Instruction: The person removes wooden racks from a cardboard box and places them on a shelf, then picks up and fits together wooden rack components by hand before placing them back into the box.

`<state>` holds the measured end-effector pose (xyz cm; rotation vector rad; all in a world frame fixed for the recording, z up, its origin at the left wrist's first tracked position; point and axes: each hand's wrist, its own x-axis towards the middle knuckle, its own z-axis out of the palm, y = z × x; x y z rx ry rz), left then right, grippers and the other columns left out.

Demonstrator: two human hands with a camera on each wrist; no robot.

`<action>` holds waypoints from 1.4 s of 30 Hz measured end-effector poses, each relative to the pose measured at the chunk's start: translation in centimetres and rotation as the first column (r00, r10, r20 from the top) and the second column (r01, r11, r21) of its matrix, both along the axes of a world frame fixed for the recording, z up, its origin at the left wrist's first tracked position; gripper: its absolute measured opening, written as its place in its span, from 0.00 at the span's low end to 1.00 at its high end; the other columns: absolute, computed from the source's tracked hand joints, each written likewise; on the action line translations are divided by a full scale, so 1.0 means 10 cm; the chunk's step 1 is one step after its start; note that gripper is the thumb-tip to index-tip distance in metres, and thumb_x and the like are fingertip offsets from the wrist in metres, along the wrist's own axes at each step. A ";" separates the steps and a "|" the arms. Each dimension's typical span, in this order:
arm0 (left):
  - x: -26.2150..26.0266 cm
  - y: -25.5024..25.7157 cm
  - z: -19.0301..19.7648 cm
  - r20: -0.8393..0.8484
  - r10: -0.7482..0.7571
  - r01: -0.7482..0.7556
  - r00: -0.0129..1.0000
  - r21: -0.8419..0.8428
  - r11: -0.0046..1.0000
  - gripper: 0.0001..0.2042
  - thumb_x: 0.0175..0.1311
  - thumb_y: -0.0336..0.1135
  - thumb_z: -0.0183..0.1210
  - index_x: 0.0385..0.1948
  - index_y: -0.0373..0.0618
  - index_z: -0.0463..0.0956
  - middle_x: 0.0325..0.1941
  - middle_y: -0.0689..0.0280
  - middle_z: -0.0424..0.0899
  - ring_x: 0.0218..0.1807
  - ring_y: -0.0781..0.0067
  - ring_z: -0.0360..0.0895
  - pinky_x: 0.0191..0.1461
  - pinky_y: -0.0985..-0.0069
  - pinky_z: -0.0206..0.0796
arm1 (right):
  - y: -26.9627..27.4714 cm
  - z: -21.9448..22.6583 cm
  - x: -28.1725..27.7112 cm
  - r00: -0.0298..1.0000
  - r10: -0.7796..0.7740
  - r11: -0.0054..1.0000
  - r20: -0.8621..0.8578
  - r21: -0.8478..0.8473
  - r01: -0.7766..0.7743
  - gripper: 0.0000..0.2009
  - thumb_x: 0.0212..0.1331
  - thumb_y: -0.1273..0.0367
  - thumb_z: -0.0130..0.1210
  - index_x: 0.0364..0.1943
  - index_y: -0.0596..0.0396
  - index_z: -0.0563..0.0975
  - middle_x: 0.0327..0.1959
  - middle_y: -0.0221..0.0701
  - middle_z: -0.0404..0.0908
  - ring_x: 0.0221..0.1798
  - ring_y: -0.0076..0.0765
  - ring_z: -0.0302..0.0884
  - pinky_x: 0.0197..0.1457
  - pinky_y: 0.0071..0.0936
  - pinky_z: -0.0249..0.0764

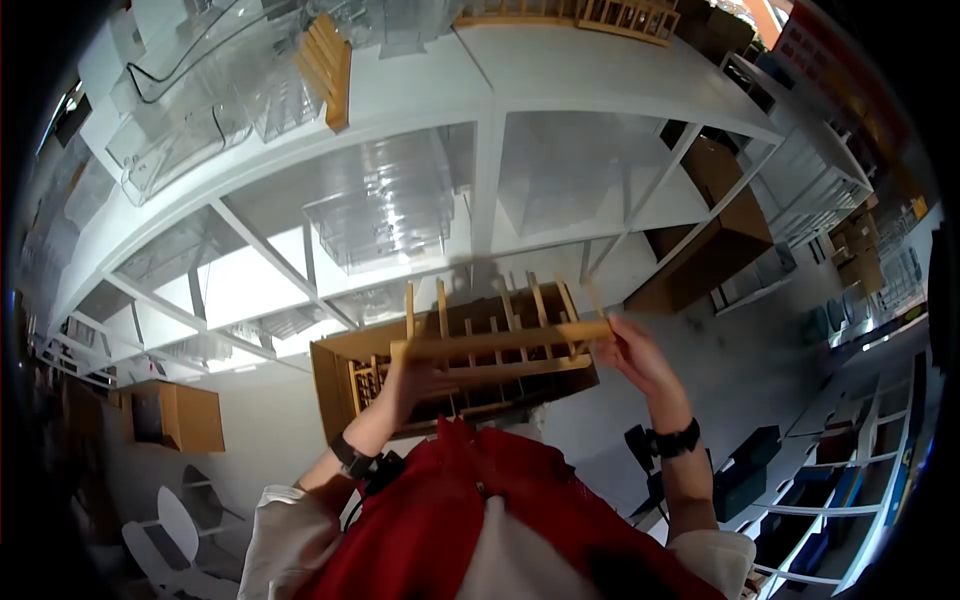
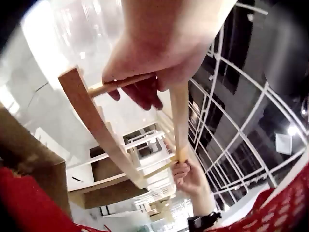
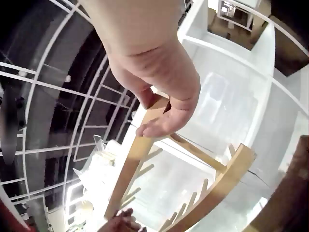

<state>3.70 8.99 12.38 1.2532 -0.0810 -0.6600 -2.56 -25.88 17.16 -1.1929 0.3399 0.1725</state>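
A wooden peg rack (image 1: pixel 500 343), two long rails joined by crossbars with a row of dowels, is held level in front of the red vest. At its left end my left hand (image 1: pixel 408 385) grips it; the left wrist view shows the fingers curled past a crossbar (image 2: pixel 123 83). My right hand (image 1: pixel 640 358) holds the other end, thumb and fingers around the rail (image 3: pixel 133 169) in the right wrist view. Below the rack stands an open cardboard box (image 1: pixel 328 390) with more wooden racks (image 1: pixel 367 385) inside, partly hidden by the held one.
Behind the box runs a white shelf unit (image 1: pixel 488 180) with clear plastic trays (image 1: pixel 385 205). On its top lie another wooden rack (image 1: pixel 335 75) and clear containers (image 1: pixel 180 150). Cardboard boxes stand at left (image 1: pixel 195 415) and right (image 1: pixel 700 255). A white chair (image 1: pixel 178 522) is at lower left.
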 end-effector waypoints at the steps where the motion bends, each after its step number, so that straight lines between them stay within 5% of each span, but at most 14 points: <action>1: -0.02 -0.04 0.08 0.004 0.079 -0.078 0.997 0.232 0.970 0.14 0.64 0.38 0.50 0.49 0.45 0.68 0.49 0.59 0.72 0.49 0.65 0.72 0.52 0.63 0.67 | 0.08 -0.04 0.09 0.998 -0.050 0.999 -0.049 -0.005 0.049 0.13 0.65 0.62 0.46 0.32 0.59 0.69 0.21 0.31 0.72 0.25 0.29 0.72 0.35 0.26 0.71; 4: -0.10 -0.18 0.10 -0.144 0.338 -0.272 0.930 0.350 0.897 0.08 0.63 0.38 0.51 0.39 0.46 0.71 0.34 0.66 0.75 0.32 0.74 0.72 0.35 0.74 0.68 | 0.29 -1.02 0.35 0.924 -0.184 0.747 0.334 -0.564 0.352 0.14 0.60 0.65 0.54 0.40 0.63 0.70 0.31 0.34 0.75 0.32 0.32 0.74 0.42 0.25 0.72; 6: -0.14 -0.19 -0.20 -0.178 0.400 -0.375 0.899 0.159 0.913 0.04 0.62 0.35 0.50 0.32 0.48 0.69 0.25 0.72 0.70 0.23 0.79 0.65 0.26 0.80 0.61 | 0.63 -0.65 0.26 0.818 0.344 0.324 0.461 -0.876 0.357 0.34 0.48 0.63 0.64 0.58 0.59 0.61 0.55 0.42 0.65 0.58 0.41 0.62 0.61 0.39 0.58; 8: -0.15 -0.30 -0.30 -0.296 0.449 -0.500 0.843 -0.124 0.857 0.06 0.61 0.31 0.47 0.24 0.52 0.63 0.14 0.78 0.60 0.13 0.83 0.54 0.17 0.83 0.48 | 0.78 -0.70 0.24 0.671 0.731 0.033 0.128 -0.988 0.153 0.37 0.47 0.57 0.63 0.61 0.55 0.60 0.59 0.45 0.61 0.64 0.46 0.55 0.64 0.51 0.49; 11: -0.10 -0.63 -0.31 -0.382 0.631 -0.688 0.675 -0.019 0.725 0.11 0.61 0.30 0.45 0.17 0.52 0.60 0.12 0.76 0.56 0.13 0.82 0.51 0.16 0.80 0.44 | 0.95 -1.33 0.24 0.460 0.884 0.016 0.080 -0.990 0.141 0.38 0.45 0.52 0.63 0.60 0.54 0.63 0.58 0.45 0.63 0.60 0.51 0.61 0.58 0.58 0.54; 14: 0.41 -0.97 -1.41 -0.299 0.749 -0.743 0.591 0.158 0.650 0.06 0.61 0.27 0.44 0.29 0.45 0.72 0.13 0.73 0.60 0.12 0.81 0.53 0.15 0.79 0.46 | 1.05 -2.33 0.52 0.412 0.909 0.153 0.068 -0.972 -0.176 0.37 0.48 0.52 0.60 0.61 0.53 0.61 0.56 0.45 0.66 0.54 0.53 0.66 0.54 0.51 0.61; 15: 0.57 -1.08 -1.66 -0.231 0.784 -0.734 0.576 0.277 0.621 0.07 0.61 0.27 0.45 0.32 0.45 0.73 0.14 0.72 0.62 0.12 0.80 0.53 0.15 0.80 0.46 | 1.12 -2.82 0.67 0.504 0.833 0.421 0.229 -0.853 -0.308 0.30 0.46 0.60 0.62 0.55 0.54 0.67 0.54 0.46 0.68 0.48 0.56 0.70 0.50 0.43 0.67; 17: 0.66 -1.24 -2.23 -0.112 0.763 -0.710 0.637 0.301 0.637 0.07 0.63 0.28 0.45 0.34 0.44 0.74 0.13 0.73 0.62 0.11 0.81 0.53 0.13 0.79 0.44 | 1.12 -3.08 0.94 0.394 0.913 0.245 0.106 -0.914 -0.322 0.24 0.44 0.67 0.61 0.49 0.56 0.71 0.51 0.44 0.70 0.48 0.55 0.70 0.48 0.40 0.68; 21: 0.52 -1.32 -2.70 -0.089 0.753 -0.693 0.652 0.332 0.640 0.08 0.63 0.27 0.45 0.37 0.43 0.73 0.13 0.75 0.62 0.13 0.86 0.55 0.16 0.83 0.47 | 1.05 -3.53 0.86 0.447 0.876 0.343 0.184 -0.888 -0.307 0.18 0.44 0.72 0.57 0.43 0.56 0.72 0.47 0.41 0.70 0.48 0.51 0.70 0.49 0.44 0.67; 23: 0.28 -1.19 -2.42 -0.258 0.727 -0.716 0.637 0.150 0.681 0.08 0.60 0.26 0.48 0.35 0.37 0.76 0.18 0.74 0.71 0.19 0.89 0.62 0.21 0.86 0.53 | 0.89 -3.12 0.82 0.521 0.838 0.452 0.165 -0.744 -0.492 0.21 0.43 0.74 0.57 0.46 0.56 0.70 0.50 0.41 0.68 0.52 0.52 0.67 0.54 0.44 0.64; 25: 0.06 -1.12 -2.20 -0.270 0.671 -0.629 0.691 0.234 0.742 0.08 0.61 0.26 0.47 0.34 0.37 0.76 0.18 0.74 0.71 0.19 0.89 0.63 0.21 0.86 0.54 | 0.73 -2.90 0.80 0.654 0.695 0.527 0.299 -0.830 -0.180 0.26 0.40 0.76 0.57 0.50 0.58 0.67 0.55 0.44 0.64 0.58 0.55 0.61 0.60 0.44 0.59; 31: -0.40 -1.05 -1.21 0.162 0.315 -0.352 0.935 0.538 0.766 0.09 0.60 0.25 0.48 0.41 0.39 0.73 0.23 0.69 0.73 0.27 0.83 0.68 0.30 0.83 0.60 | 0.74 -2.09 1.09 0.353 0.910 0.338 0.216 -0.881 -0.331 0.29 0.47 0.75 0.57 0.56 0.60 0.61 0.52 0.47 0.69 0.55 0.53 0.67 0.58 0.39 0.64; 36: -0.53 -1.05 -0.31 0.661 0.078 -0.654 0.746 0.705 0.274 0.13 0.58 0.25 0.52 0.45 0.39 0.69 0.32 0.53 0.78 0.33 0.51 0.76 0.37 0.64 0.69 | 0.97 -1.42 1.01 0.564 0.742 0.586 0.362 -0.759 -0.284 0.22 0.59 0.69 0.52 0.55 0.61 0.60 0.43 0.50 0.75 0.41 0.53 0.76 0.43 0.38 0.71; 42: -0.53 -1.04 0.44 0.824 -0.161 -0.831 0.542 0.555 0.045 0.10 0.55 0.28 0.56 0.39 0.42 0.75 0.27 0.63 0.80 0.28 0.64 0.77 0.32 0.71 0.67 | 0.98 -0.40 0.89 0.642 0.735 0.545 0.218 -0.753 -0.369 0.21 0.62 0.64 0.46 0.55 0.60 0.57 0.38 0.53 0.73 0.43 0.61 0.72 0.45 0.44 0.68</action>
